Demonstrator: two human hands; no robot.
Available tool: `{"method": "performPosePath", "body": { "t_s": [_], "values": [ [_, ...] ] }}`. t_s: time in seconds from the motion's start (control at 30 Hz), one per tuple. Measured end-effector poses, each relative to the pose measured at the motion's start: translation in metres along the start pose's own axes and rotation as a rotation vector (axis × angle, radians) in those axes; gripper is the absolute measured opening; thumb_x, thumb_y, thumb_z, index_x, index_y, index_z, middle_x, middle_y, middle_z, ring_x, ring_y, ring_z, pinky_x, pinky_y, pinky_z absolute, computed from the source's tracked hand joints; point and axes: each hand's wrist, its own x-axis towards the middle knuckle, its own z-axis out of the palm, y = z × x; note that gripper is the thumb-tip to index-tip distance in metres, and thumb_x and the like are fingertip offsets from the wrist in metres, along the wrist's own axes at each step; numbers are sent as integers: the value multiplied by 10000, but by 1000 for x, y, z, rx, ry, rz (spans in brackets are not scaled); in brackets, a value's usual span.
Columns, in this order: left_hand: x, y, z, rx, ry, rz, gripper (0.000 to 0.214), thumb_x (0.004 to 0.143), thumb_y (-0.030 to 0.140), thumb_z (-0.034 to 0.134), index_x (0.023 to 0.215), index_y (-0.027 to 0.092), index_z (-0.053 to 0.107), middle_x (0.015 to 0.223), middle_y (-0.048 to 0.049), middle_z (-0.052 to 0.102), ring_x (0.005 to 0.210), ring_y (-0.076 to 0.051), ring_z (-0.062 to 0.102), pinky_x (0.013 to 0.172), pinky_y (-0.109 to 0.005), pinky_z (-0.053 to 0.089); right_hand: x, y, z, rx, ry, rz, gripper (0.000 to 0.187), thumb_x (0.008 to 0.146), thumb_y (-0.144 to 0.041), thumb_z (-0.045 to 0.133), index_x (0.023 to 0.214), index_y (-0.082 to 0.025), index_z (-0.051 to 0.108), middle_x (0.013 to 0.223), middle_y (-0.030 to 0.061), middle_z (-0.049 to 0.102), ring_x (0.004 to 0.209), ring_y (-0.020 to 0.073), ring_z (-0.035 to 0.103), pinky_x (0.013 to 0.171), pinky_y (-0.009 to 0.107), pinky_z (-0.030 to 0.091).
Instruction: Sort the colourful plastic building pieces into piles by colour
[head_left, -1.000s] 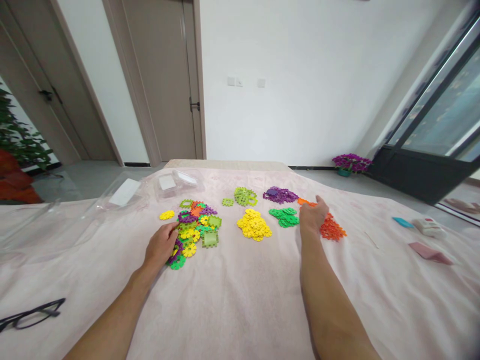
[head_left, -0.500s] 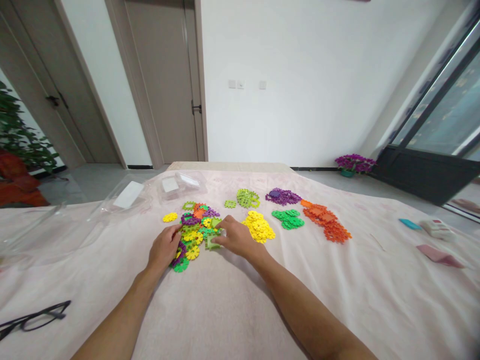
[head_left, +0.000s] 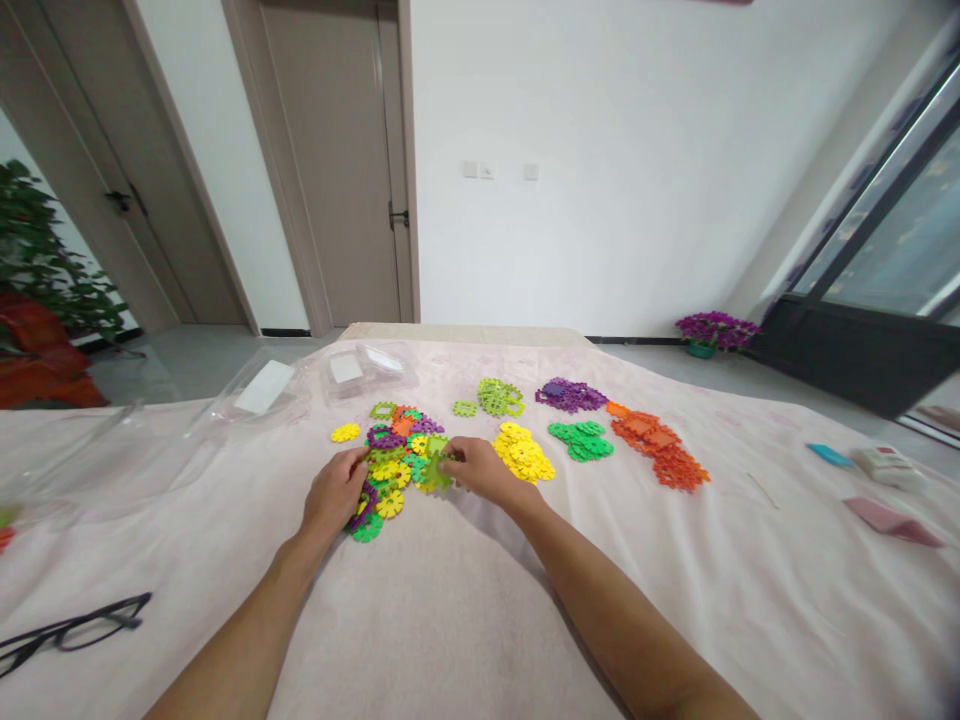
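Observation:
My right hand [head_left: 480,468] pinches a light green square interlocking piece [head_left: 437,468] at the right side of a mixed pile. The pile [head_left: 390,471] holds yellow, purple, green and orange toothed plastic pieces, overlapping one another. Against its left edge lies my left hand [head_left: 335,490], fingers curled together; whatever they may grip is hidden. Close behind the right hand is a heap of yellow flower-shaped discs [head_left: 523,455]. Below the left hand, a green disc [head_left: 366,530] sticks out of the mixed pile.
Sorted heaps lie beyond: light green squares [head_left: 500,397], purple pieces [head_left: 571,394], green discs [head_left: 581,442] and orange pieces [head_left: 658,450]. Single yellow discs [head_left: 346,433] lie left. Clear plastic boxes [head_left: 262,390] stand at the left, glasses [head_left: 82,628] nearer. A pink cloth [head_left: 892,521] lies right.
My right hand has tilted the light green square up and shifted it slightly along the pile's right side. My left hand stays at the pile's left edge. The whole view has shifted slightly.

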Motion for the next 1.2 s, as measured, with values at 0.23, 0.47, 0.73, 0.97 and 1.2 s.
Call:
{"method": "performPosePath", "body": {
  "t_s": [0.23, 0.47, 0.73, 0.97, 1.2],
  "values": [
    [1, -1, 0, 6, -5, -2, 444, 952, 348, 394, 1275, 176, 646, 1325, -98, 655, 1233, -231, 598, 1083, -359, 423, 17, 24, -21, 504, 312, 211, 189, 761, -290, 651, 910, -176, 627, 667, -18, 636, 595, 144, 631, 572, 249, 532],
    [0, 0, 0, 1, 2, -1, 435, 954, 347, 397, 1266, 181, 651, 1314, -99, 661, 1223, -232, 603, 1077, -362, 429, 22, 41, -26, 294, 531, 191, 376, 782, -251, 593, 1139, -164, 673, 1062, 78, 729, 865, 193, 682, 743, 301, 546],
    [0, -2, 2, -15, 27, 14, 433, 942, 338, 419, 1263, 181, 665, 1296, -95, 673, 1209, -238, 615, 1074, -371, 438, -4, 2, 12, -264, 71, -14, 143, 815, -295, 691, 921, -215, 746, 940, 24, 723, 847, 171, 640, 721, 259, 434],
    [1, -3, 3, -22, 28, 15, 434, 937, 334, 427, 1262, 174, 667, 1295, -97, 674, 1208, -237, 615, 1068, -365, 440, -14, -10, 30, -509, 54, -46, 453, 823, -520, 731, 1202, -277, 682, 1142, 62, 657, 1053, 237, 587, 797, 307, 422],
    [1, -1, 1, -10, 7, 2, 450, 951, 340, 399, 1276, 157, 651, 1319, -109, 658, 1224, -245, 602, 1083, -383, 424, -12, -6, 39, -411, 122, -52, 329, 840, -370, 738, 1143, -249, 696, 1105, 51, 655, 1056, 216, 580, 819, 296, 423]
  ]
}}
